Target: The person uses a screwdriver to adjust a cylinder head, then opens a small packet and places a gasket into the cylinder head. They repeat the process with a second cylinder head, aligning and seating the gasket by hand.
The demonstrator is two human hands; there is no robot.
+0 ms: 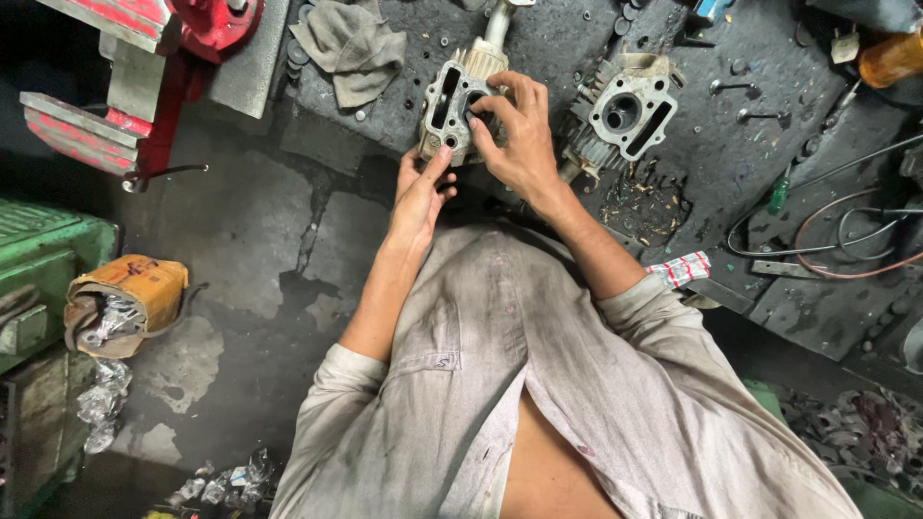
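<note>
Hands on grey engine casting (460, 108): left hand (420, 197) gripping underneath, right hand (519, 135) clasping top.

cylinder head (457, 101): cast metal, matt, dull grey, grimy
2nd head (627, 111): same cast metal, rough fins
table (711, 154): dark, rough, oily
rag (351, 43): grey cloth, matt
vise (144, 67): red painted metal, worn

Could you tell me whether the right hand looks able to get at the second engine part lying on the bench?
Probably yes: the right hand rests on the held engine part, and the second engine part lies just beside it with nothing between them.
</note>
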